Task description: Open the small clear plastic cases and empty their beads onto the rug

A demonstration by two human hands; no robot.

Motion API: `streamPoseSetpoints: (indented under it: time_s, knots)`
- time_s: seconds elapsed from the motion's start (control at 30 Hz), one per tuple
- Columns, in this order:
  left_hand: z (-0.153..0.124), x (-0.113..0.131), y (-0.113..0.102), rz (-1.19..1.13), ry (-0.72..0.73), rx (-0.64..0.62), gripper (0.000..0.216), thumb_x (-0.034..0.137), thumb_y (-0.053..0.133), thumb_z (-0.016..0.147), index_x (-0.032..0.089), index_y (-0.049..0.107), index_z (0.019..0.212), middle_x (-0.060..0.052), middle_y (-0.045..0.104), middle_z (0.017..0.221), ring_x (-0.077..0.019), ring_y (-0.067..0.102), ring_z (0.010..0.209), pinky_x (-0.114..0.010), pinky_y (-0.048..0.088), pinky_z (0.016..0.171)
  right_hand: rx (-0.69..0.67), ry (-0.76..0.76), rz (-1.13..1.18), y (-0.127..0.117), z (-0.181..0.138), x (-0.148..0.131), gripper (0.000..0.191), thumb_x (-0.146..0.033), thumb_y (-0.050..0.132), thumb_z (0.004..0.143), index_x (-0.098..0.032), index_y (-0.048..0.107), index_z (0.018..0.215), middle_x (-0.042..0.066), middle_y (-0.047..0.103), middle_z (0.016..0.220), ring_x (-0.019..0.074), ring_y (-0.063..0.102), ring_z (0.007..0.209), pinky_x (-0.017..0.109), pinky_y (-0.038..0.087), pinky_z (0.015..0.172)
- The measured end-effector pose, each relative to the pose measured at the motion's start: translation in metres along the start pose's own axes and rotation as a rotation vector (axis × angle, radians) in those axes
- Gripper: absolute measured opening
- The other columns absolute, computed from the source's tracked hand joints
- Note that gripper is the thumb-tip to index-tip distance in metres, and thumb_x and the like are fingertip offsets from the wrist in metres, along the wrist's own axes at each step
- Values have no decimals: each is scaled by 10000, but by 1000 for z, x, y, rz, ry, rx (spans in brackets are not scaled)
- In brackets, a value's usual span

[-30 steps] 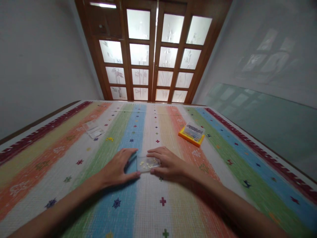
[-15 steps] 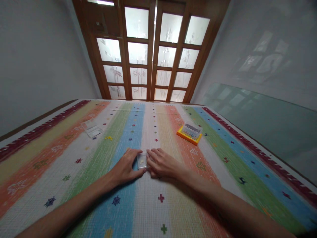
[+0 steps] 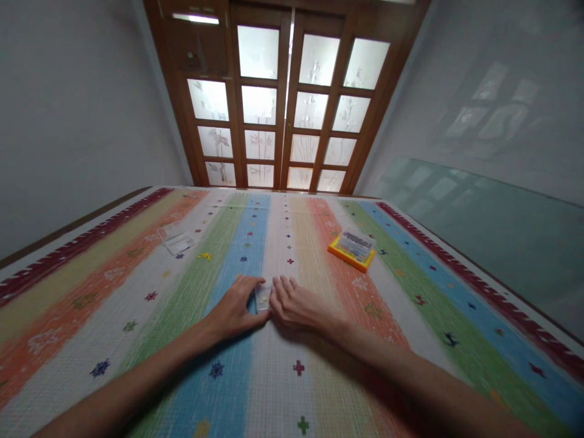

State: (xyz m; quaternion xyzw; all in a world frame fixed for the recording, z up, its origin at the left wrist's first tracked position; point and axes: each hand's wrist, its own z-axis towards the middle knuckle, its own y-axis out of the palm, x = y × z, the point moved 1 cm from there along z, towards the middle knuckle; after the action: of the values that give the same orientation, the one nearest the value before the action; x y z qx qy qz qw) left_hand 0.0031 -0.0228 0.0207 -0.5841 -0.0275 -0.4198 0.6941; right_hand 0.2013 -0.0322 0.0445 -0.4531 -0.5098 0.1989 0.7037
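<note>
Between my hands a small clear plastic box [image 3: 263,299] rests on the striped tablecloth, with tiny pale yellow pieces visible inside. My left hand [image 3: 238,307] holds its left side, thumb at the near edge and fingers at the far edge. Against the right side, my right hand [image 3: 294,304] has its fingers bent together and covers that end of the box. How the right thumb sits is hidden under the hand.
An opened clear case [image 3: 179,242] lies at the back left, beside a little heap of yellow pieces [image 3: 204,256]. At the back right, a transparent box [image 3: 356,243] of dark small parts sits on a yellow-orange tray [image 3: 350,260]. Wood-framed glass doors [image 3: 292,103] stand beyond the table.
My right fingers have shifted slightly and bunched closer together over the box's right end. The left hand keeps its hold. The whole view has tilted a little.
</note>
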Motion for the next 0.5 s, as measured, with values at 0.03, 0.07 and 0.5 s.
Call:
streamPoseSetpoints:
  time_s: [0.03, 0.07, 0.5]
  knots:
    - [0, 0, 0, -2, -2, -1, 498, 362, 689, 772, 129, 595, 1202, -136, 664, 1075, -255, 629, 936, -431, 541, 842, -1, -1, -2, 0, 0, 0, 387, -148, 413, 1008, 90, 584, 1261, 371, 619, 1261, 369, 689, 1139, 483, 607, 891]
    - [0, -1, 0, -5, -3, -1, 495, 355, 689, 768, 134, 595, 1202, -133, 665, 1079, -253, 631, 940, -426, 542, 842, 0, -5, -13, 0, 1, -1, 383, -136, 411, 1003, 93, 586, 1257, 372, 622, 1254, 371, 691, 1134, 487, 609, 885]
    - [0, -1, 0, -70, -45, 18, 517, 321, 702, 715, 164, 594, 1195, -124, 664, 1111, -289, 624, 1049, -476, 531, 927, -47, 77, 25, -12, 11, -6, 336, -136, 460, 989, 63, 624, 1204, 340, 671, 1199, 332, 727, 1051, 403, 607, 822]
